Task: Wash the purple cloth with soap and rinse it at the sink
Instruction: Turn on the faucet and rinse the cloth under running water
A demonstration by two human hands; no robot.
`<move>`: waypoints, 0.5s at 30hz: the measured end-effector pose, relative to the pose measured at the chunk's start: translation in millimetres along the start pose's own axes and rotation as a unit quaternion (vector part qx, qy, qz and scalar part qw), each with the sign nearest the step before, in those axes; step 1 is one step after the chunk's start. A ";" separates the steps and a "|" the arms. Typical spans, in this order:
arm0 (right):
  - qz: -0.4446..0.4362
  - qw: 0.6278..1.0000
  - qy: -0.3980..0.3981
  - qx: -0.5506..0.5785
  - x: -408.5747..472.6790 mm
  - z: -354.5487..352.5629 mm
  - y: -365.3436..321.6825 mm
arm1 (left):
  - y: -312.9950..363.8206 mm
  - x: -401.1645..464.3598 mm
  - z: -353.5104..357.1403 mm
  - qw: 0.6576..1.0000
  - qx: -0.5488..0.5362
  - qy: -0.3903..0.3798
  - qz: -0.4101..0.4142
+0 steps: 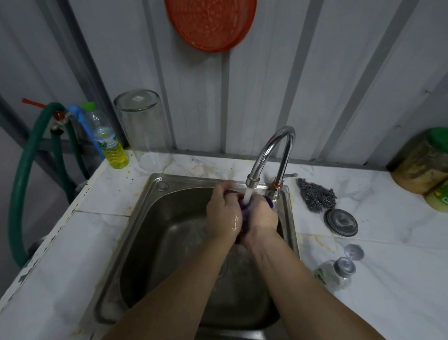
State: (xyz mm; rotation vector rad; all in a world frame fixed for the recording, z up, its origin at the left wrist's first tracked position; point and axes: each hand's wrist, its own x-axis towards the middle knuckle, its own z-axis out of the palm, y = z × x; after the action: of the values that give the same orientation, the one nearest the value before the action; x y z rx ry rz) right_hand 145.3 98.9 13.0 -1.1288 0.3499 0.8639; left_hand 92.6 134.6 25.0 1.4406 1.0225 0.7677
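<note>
Purple cloth (242,221) is sitting squeezed between my two hands, and water is running onto it from the tap (273,152) just above. My left hand (223,212) and right hand (262,215) are both gripping it over the sink (145,224).

There are two hands, a left hand (223,213) and a right hand (262,215). One purple cloth (243,221). One sink (143,224) with one tap (271,152). One big glass jar (143,129). One bottle of yellow soap (107,139). One red basket (211,18). One metal scrubber (316,198). One round lid (340,222). One green hose (23,178).
</note>
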 end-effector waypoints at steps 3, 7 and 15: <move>0.017 0.994 -0.019 0.107 2.8 -5.8 0.0 | -2.1 -1.9 -4.0 0.987 -0.132 -0.010 -0.093; -0.111 0.992 -0.054 0.028 -3.5 -19.0 8.3 | -8.4 -6.6 -5.0 0.961 -0.231 -0.064 -0.139; -0.420 0.882 -0.069 -0.201 -23.5 -43.2 34.9 | -3.5 -0.9 10.1 0.996 -0.038 -0.005 -0.074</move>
State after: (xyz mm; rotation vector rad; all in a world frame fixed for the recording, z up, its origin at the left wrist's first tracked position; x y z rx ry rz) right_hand 111.4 55.9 -12.2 -1.4186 -0.4547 0.2278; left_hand 100.8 129.4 20.3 1.2867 1.0681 0.6833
